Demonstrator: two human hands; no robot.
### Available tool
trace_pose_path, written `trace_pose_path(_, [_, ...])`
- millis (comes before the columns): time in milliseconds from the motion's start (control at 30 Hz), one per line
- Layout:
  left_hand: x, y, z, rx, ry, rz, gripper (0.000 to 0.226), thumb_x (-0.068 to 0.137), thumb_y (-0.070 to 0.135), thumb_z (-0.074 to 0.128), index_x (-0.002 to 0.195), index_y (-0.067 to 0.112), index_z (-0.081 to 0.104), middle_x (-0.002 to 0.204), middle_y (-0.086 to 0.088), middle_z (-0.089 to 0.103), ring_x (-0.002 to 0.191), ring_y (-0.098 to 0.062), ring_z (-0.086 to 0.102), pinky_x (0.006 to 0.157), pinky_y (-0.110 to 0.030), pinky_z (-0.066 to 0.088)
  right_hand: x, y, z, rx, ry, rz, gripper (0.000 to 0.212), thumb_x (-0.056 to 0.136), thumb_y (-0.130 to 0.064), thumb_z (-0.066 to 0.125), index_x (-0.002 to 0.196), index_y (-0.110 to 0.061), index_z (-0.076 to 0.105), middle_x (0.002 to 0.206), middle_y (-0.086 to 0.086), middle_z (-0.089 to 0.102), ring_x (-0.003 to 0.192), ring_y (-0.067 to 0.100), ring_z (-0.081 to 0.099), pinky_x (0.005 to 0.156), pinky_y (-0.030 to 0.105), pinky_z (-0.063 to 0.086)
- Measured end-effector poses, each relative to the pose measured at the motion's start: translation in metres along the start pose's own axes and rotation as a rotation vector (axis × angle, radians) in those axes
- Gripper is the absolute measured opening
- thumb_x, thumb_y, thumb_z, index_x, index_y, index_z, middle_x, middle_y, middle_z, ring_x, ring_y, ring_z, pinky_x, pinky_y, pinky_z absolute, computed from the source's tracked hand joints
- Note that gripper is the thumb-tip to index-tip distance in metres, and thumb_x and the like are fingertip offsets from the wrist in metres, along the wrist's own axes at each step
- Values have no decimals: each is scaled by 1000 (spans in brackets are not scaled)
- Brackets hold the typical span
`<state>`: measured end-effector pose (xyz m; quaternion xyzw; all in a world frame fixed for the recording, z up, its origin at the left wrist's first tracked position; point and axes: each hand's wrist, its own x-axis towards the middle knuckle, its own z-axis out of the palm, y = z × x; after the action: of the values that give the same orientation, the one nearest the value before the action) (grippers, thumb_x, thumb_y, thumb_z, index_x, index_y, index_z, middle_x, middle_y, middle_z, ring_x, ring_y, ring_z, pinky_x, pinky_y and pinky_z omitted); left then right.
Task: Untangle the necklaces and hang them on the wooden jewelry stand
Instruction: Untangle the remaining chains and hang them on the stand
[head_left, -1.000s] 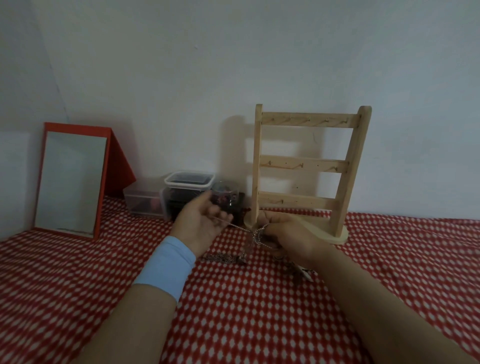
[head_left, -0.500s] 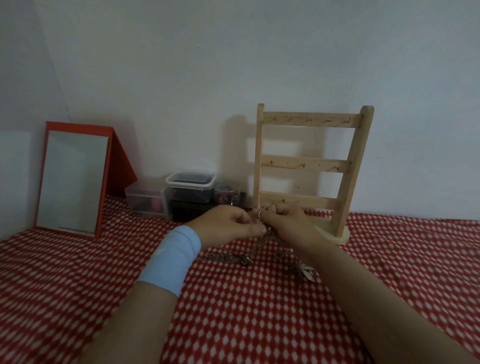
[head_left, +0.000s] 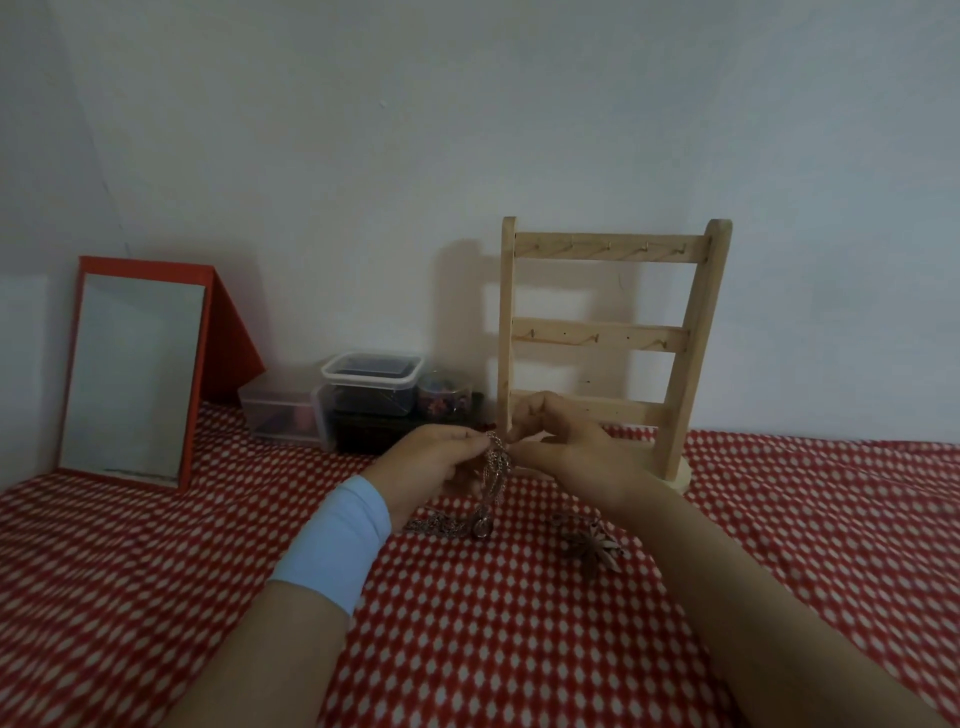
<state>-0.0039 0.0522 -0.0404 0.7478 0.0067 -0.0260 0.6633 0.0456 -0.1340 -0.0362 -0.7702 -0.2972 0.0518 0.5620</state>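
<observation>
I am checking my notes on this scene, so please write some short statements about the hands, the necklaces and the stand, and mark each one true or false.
1. Both hands pinch the tangled chains between them. True: left hand, right hand.
2. A necklace already hangs on the wooden jewelry stand. False: its hooks are bare.
3. A wristband is on the left wrist. True.
4. The mirror stands right of the stand. False: it is far to the left.
5. The whole tangle is lifted off the cloth. False: its lower part lies on the cloth.
</observation>
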Motion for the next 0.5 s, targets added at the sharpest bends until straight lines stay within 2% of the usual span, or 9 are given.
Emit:
trace_pose_path(67, [-1,0,-1,-60,-7,-15,27,99,21,53,84,13,75,81,-7,70,67,-15,63,72,-29,52,1,1,-2,-44,-28,-74,8,90,-11,72,97,-15,70,99,4,73,88,31,69,84,44,58])
trace_pose_path(133, [-1,-1,-2,-80,-12,-33,24,100,21,52,92,9,72,82,-8,69,69,-16,63,72,-29,53,1,3,-2,-113,-30,-85,8,92,-14,71,96,-19,74,99,-1,75,85,32,70,81,42,59])
trace_pose_path(200, [0,-2,-2,-54,1,-37,23,101,21,50,95,9,69,83,-7,68,72,-16,64,73,-28,54,3,3,0,-152,-19,-69,9,92,-18,72,97,-24,76,98,-6,76,86,23,72,81,35,60])
trace_pose_path(300, [0,-1,-2,-19,26,9,23,102,22,49,96,13,69,87,-4,70,83,-16,66,82,-31,54,3,1,2,-156,11,6,4,93,-24,73,93,-22,77,90,-7,77,77,2,70,76,23,55])
trace_pose_path(400, [0,1,-5,14,36,44,25,100,28,53,88,21,74,87,0,73,88,-17,67,87,-34,51,1,-1,1,-205,-42,82,18,96,-35,68,89,-23,81,86,-9,78,81,1,71,76,18,55])
trace_pose_path(500, [-1,4,-7,98,57,58,21,91,39,60,85,26,76,93,-2,74,96,-23,67,95,-41,49,-2,-3,3,-204,-13,32,22,98,-32,65,88,-20,80,78,-14,75,71,0,68,71,19,56])
